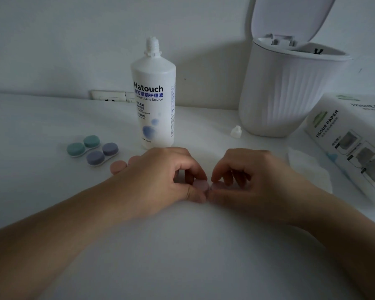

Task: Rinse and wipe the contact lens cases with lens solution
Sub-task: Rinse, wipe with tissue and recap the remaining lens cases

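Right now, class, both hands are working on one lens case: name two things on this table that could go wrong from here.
1. The solution bottle stands uncapped just behind the left hand and right hand; a knock could probably tip and spill it.
2. Its small cap lies loose on the table beside the bin, so it might roll away or get dirty.

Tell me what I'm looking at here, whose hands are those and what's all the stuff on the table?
There is no machine, just a person. A camera worn on their head looks down, so you see their own left hand and right hand. Both pinch a small pink lens case, one hand on each of its caps. On the white table stand an uncapped bottle of lens solution, its little cap, a green case, a purple case, a bin with its lid up, a tissue and a tissue pack.
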